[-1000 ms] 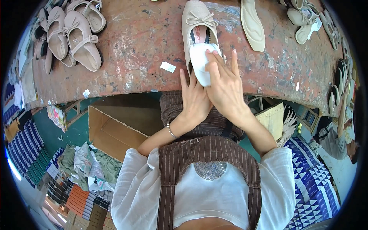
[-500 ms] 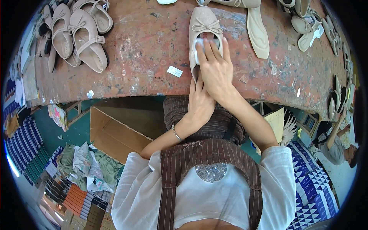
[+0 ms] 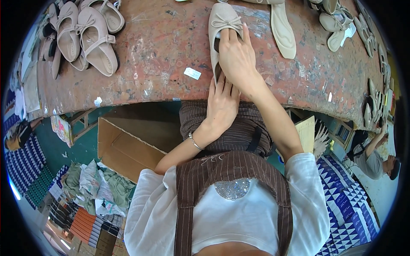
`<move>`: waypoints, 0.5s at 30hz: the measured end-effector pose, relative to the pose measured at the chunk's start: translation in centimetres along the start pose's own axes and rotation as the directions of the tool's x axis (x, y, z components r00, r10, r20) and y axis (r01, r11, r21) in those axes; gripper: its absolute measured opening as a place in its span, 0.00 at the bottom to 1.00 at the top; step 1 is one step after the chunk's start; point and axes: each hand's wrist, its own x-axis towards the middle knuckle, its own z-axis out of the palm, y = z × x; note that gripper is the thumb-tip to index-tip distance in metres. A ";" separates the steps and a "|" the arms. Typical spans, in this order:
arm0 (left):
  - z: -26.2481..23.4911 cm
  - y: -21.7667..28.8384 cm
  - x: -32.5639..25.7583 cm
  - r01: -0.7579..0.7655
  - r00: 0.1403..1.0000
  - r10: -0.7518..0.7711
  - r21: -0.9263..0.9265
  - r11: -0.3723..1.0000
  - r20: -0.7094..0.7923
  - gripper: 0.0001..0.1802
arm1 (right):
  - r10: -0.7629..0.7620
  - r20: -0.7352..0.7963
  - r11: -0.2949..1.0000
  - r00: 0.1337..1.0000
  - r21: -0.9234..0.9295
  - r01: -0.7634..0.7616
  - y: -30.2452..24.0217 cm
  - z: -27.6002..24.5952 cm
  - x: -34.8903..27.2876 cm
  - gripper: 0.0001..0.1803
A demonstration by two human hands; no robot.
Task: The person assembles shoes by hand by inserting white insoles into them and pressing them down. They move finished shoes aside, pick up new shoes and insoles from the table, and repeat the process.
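Observation:
A beige flat shoe (image 3: 217, 21) with a thin bow lies on the worn reddish table (image 3: 141, 55), toe pointing away from me. My right hand (image 3: 237, 57) reaches over it with fingers stretched. Some fingers go into the opening under the bow, their tips hidden, while one finger stays outside along the shoe's right side. A sliver of a white wad (image 3: 218, 35) shows beside them inside the shoe. My left hand (image 3: 223, 100) is at the table's near edge, its fingers closed about the heel end, partly covered by the right hand.
Several beige strapped shoes (image 3: 96, 47) cluster at the far left. A pale insole (image 3: 283, 34) lies right of my hands, with more shoes (image 3: 335, 27) beyond. A small white label (image 3: 192, 73) sits on the table. Below stands an open cardboard box (image 3: 128, 145). Another person (image 3: 373, 160) is at the right.
My right fingers have pushed deeper into the shoe's toe; the white wad, plainly visible under them before, is now mostly out of sight. My left hand remains at the heel.

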 end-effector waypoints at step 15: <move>-1.5 0.4 1.2 -0.012 0.991 0.024 0.093 0.996 -0.129 0.25 | 0.036 0.425 0.995 0.904 -0.097 0.006 0.3 -1.3 3.6 0.12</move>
